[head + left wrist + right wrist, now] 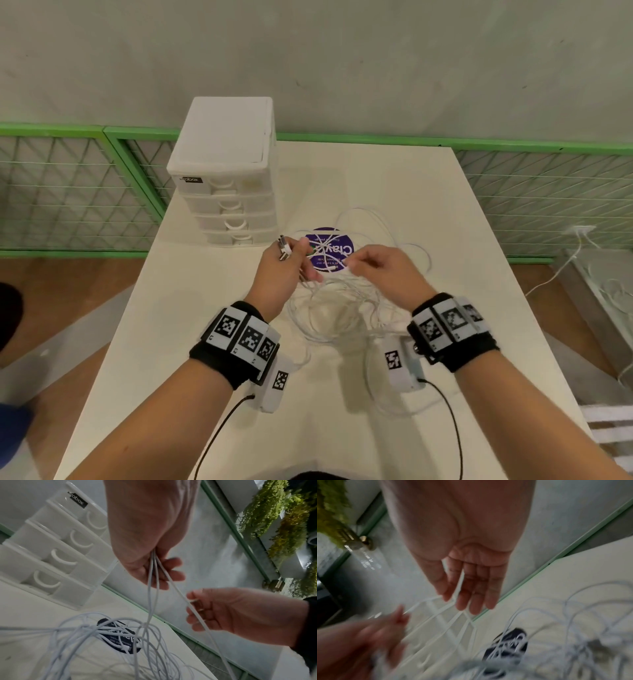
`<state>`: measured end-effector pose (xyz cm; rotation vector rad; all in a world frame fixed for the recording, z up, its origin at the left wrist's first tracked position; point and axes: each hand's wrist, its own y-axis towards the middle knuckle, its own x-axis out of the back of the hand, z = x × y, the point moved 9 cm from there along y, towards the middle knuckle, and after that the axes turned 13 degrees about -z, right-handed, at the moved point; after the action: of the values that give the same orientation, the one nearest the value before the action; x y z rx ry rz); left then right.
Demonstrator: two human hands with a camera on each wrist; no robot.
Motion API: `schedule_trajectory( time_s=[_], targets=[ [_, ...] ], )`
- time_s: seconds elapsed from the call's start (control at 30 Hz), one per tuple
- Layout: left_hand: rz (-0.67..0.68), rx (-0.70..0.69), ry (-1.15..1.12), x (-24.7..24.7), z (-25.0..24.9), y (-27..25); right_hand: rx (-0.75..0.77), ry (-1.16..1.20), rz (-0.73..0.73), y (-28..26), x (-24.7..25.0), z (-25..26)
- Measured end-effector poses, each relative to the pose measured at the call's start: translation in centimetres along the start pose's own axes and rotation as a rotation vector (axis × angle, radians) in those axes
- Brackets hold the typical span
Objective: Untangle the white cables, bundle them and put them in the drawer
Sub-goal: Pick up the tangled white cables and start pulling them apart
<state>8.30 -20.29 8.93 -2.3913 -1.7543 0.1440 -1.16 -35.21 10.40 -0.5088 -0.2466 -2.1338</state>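
Observation:
A tangle of white cables [337, 308] lies on the white table [428, 212] between my wrists, with loops reaching over a round purple sticker [330, 248]. My left hand [305, 260] grips three strands [154, 568] in its fist, and their metal plugs [283, 247] stick out above the knuckles. My right hand [349, 265] pinches one strand [192, 601] between thumb and forefinger, close to the right of my left hand [164, 573]. The right wrist view is blurred; there the strand [460, 586] runs past the thumb of my right hand [453, 599]. The white drawer unit [226, 171] stands at the back left with its four drawers closed.
A green mesh fence [68, 192] runs behind and to both sides of the table. Black wrist-camera leads [448, 411] trail over the near part of the table. Another white cable [555, 274] lies on the floor to the right. Hanging green plants [283, 520] show beyond the fence.

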Motion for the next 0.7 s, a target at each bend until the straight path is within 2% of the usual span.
schedule_trajectory(
  time_s=[0.1,0.23,0.37,0.43,0.53,0.7],
  targets=[
    [0.033,0.017,0.023,-0.1,0.5,-0.2,-0.129,-0.129,-0.056,2.8,4.2,-2.4],
    [0.093,0.08,0.085,-1.0,1.8,-0.9,-0.327,-0.277,-0.026,5.4,6.9,-6.5],
    [0.152,0.139,0.218,-2.3,3.5,-1.5,-0.445,-0.586,0.136,4.2,6.9,-10.8],
    [0.181,0.126,0.302,-2.8,4.2,-1.6,-0.491,-0.67,0.225,2.6,5.9,-13.0],
    [0.246,0.055,0.492,-3.2,5.3,-2.1,-0.494,-0.664,0.25,0.9,4.9,-14.7],
    [0.349,-0.046,0.734,-3.8,7.0,-3.5,-0.571,-0.471,0.207,-0.7,4.9,-16.2]
  ],
)
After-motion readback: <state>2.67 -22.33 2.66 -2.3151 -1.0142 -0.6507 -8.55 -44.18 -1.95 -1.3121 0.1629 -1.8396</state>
